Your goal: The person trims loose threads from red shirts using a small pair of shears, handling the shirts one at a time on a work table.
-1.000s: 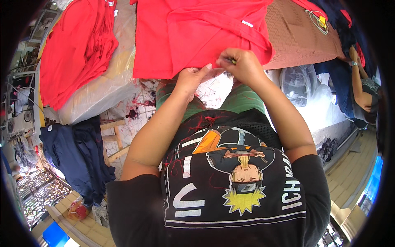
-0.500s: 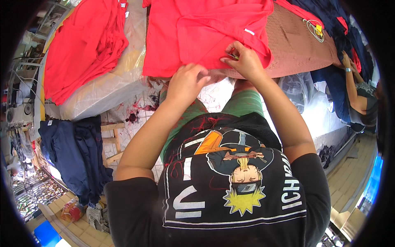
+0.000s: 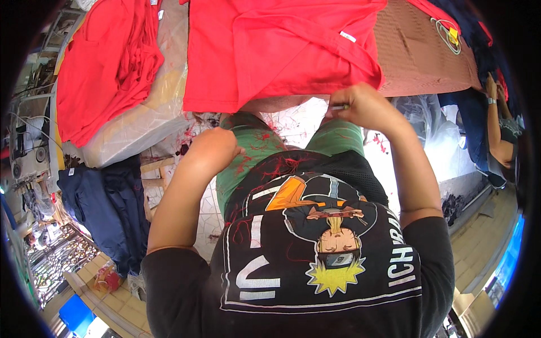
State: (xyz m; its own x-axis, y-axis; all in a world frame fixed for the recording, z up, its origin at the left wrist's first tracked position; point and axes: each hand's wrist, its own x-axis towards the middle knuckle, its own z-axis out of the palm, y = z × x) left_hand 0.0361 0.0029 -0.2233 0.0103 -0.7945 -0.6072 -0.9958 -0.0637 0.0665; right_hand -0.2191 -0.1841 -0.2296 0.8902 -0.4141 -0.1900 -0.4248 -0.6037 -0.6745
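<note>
The red garment (image 3: pixel 282 50) is spread on the table at twelve o'clock; its hem is met by the right hand (image 3: pixel 363 107), fingers curled on a small pale tool. The left hand (image 3: pixel 211 149), loosely closed, hangs off at nine o'clock, so cloth could be nicked

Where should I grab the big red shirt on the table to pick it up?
Take the red shirt by its near hem, from the person's side. That edge hangs loose over the table, beside the right hand, so fingers can probably pinch it easily.
</note>
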